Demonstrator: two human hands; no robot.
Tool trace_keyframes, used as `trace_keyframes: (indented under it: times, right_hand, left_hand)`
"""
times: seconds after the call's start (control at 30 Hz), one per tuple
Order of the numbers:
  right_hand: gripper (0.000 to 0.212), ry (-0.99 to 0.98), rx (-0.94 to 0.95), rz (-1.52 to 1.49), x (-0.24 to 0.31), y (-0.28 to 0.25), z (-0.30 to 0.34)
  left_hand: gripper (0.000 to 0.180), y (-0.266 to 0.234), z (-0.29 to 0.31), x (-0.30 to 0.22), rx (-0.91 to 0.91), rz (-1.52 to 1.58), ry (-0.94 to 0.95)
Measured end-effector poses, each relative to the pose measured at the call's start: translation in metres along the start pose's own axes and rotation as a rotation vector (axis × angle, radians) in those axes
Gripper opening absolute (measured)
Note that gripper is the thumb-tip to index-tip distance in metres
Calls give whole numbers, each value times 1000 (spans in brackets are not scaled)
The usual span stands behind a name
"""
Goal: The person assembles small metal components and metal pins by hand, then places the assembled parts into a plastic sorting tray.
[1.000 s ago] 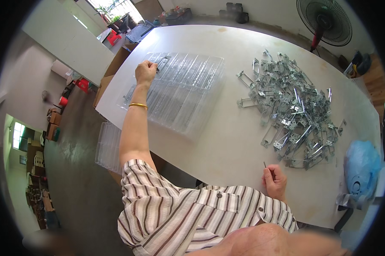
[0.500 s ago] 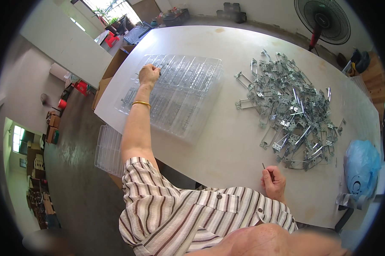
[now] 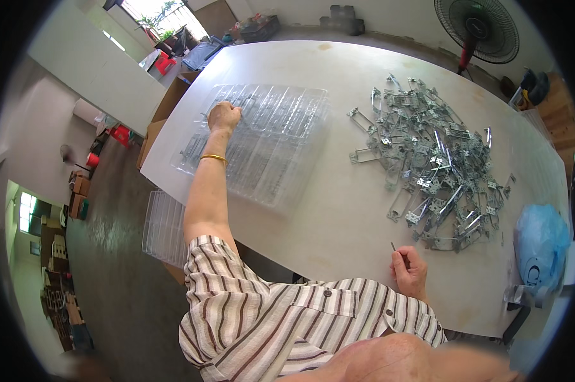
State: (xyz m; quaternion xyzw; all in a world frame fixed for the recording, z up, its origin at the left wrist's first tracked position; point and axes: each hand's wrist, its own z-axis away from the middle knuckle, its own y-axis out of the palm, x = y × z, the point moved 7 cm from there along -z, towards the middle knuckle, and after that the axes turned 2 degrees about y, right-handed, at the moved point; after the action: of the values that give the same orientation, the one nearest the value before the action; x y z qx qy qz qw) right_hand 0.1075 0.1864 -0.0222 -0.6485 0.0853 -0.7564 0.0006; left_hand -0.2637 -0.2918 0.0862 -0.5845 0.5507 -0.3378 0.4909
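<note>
My left hand point(image 3: 224, 117) is closed over the far left part of a clear plastic tray point(image 3: 329, 105) with long narrow compartments. Metal parts lie in many of those compartments, and what my left fingers hold, if anything, is hidden. Near the table's front edge, my right hand point(image 3: 410, 272) pinches a thin dark metal pin point(image 3: 392, 246), whose tip sticks up past the thumb. A big heap of shiny metal brackets point(image 3: 437, 159) covers the right side of the table, beyond my right hand.
The white table point(image 3: 326, 210) has a rounded far edge. A blue plastic bag point(image 3: 542, 239) stands at its right edge. Lower left, beside the table, sits another clear divided tray point(image 3: 163, 226). A cardboard box point(image 3: 160, 121) is at the left edge, a fan point(image 3: 475, 28) behind.
My left hand has turned slightly and shifted a little over the tray, its fingers now less visible. My right hand stays put with the pin.
</note>
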Motion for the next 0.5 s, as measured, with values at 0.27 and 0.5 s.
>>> trace_keyframes:
  times: [0.27, 0.5]
  right_hand:
    - [8, 1, 2, -7, -1, 0, 1]
    - [7, -9, -5, 2, 2, 0, -1]
  left_hand:
    - [23, -23, 6, -20, -83, 51, 103]
    - [9, -112, 116, -149, -300, 411, 612]
